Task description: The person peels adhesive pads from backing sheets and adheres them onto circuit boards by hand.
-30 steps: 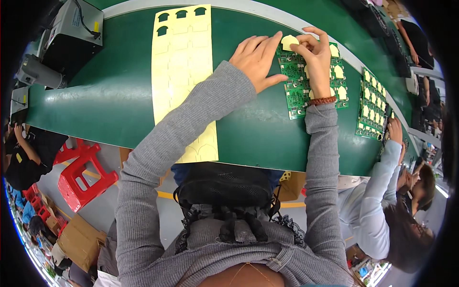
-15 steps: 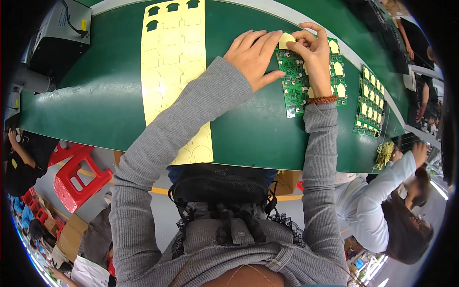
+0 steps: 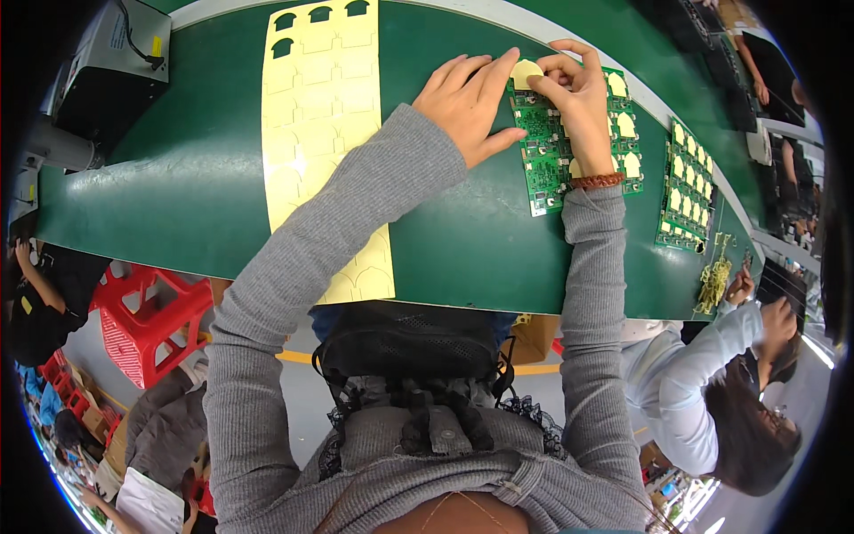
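A panel of green circuit boards (image 3: pixel 543 181) lies on the green table ahead of me to the right, with several yellow die-cut pieces on its right part. At its far left corner, my right hand (image 3: pixel 575 96) pinches a yellow die-cut piece (image 3: pixel 525 71) between thumb and fingers, against or just over the board; I cannot tell which. My left hand (image 3: pixel 467 107) lies flat with its fingers stretched out, index fingertip and thumb tip close to the panel's left edge. Under my left forearm runs a long yellow die-cut sheet (image 3: pixel 307 133), with several cutouts gone at its far end.
A second circuit board panel (image 3: pixel 683 191) with yellow pieces lies farther right. Beyond it is a bundle of yellow strips (image 3: pixel 713 283), near a co-worker in a light sleeve (image 3: pixel 685 383). A grey-black machine (image 3: pixel 107 76) stands far left. A red stool (image 3: pixel 147 320) is on the floor.
My hands stay almost in place at the panel's far left corner, the right one still pinching the yellow piece. At the right, the co-worker's hands have moved lower.
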Tool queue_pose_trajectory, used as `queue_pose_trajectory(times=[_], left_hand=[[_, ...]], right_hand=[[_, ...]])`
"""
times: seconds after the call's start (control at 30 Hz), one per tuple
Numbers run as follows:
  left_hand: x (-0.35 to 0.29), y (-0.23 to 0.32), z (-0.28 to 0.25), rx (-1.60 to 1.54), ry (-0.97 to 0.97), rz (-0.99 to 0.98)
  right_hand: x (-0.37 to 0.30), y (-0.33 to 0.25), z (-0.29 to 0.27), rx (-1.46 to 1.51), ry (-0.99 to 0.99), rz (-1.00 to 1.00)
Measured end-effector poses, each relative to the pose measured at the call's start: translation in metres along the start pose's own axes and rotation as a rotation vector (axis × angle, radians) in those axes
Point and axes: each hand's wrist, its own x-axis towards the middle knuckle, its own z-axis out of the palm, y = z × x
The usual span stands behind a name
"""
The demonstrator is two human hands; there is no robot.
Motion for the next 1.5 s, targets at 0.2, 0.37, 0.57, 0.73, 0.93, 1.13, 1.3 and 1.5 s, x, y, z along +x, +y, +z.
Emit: queue_pose_trajectory(times=[0.2, 0.37, 0.57, 0.73, 0.93, 1.13, 1.3, 1.5], left_hand=[[-0.001, -0.002, 0.001, 0.031, 0.018, 0.032], [-0.001, 0.000, -0.001, 0.047, 0.014, 0.038], [-0.001, -0.003, 0.001, 0.091, 0.015, 0.075], [-0.002, -0.004, 0.002, 0.108, 0.012, 0.078], [-0.003, -0.005, 0.002, 0.127, 0.020, 0.094], [-0.003, -0.004, 0.006, 0.172, 0.075, 0.123], [-0.003, -0.003, 0.003, 0.164, 0.037, 0.095], [-0.003, -0.001, 0.002, 0.184, 0.011, 0.077]], right_hand=[[0.000, 0.001, 0.002, -0.019, 0.016, -0.018], [0.000, 0.001, 0.002, -0.028, 0.019, -0.027], [-0.001, 0.003, 0.003, -0.147, 0.001, -0.070], [-0.002, 0.005, 0.003, -0.261, -0.018, -0.093], [-0.001, 0.007, 0.004, -0.334, 0.057, -0.221], [-0.001, 0.010, 0.000, -0.196, 0.066, -0.090], [-0.001, 0.012, 0.003, -0.275, 0.071, -0.147], [-0.005, 0.005, 0.012, -0.545, 0.119, -0.262]])
